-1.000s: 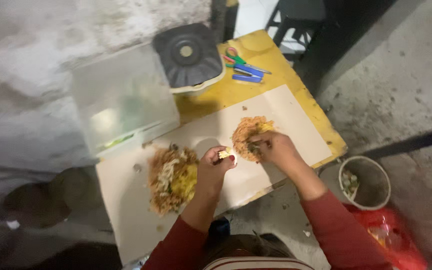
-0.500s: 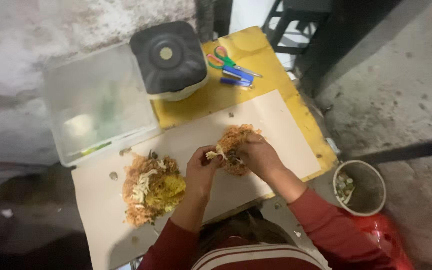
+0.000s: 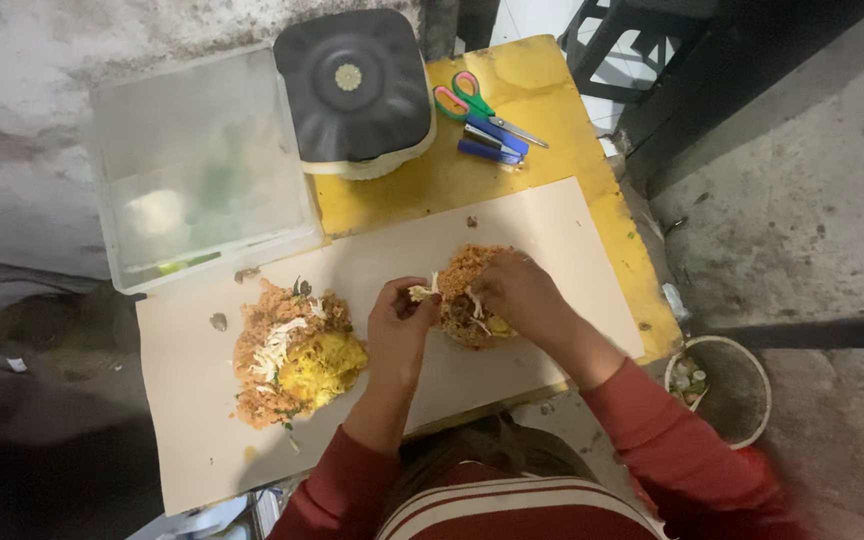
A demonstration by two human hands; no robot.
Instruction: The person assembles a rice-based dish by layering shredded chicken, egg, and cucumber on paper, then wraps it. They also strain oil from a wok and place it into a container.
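Note:
Two heaps of orange fried rice lie on a sheet of brown paper (image 3: 512,215) spread over a yellow table (image 3: 542,110). The left heap (image 3: 287,355) carries yellow egg and white shreds. My left hand (image 3: 399,325) pinches a small bunch of white shreds at the edge of the right heap (image 3: 460,275). My right hand (image 3: 517,292) rests on top of that right heap, fingers curled into the food and covering much of it.
A clear plastic lidded box (image 3: 197,170) stands at the back left. A dark round-cornered pot lid (image 3: 354,85) sits beside it. Scissors (image 3: 472,100) and a blue stapler (image 3: 492,143) lie at the table's back. A bucket (image 3: 727,385) with scraps stands on the floor, right.
The view has shifted, so everything sits lower and more to the right in frame. Both hands have stayed at the right heap, working the toppings with small finger movements.

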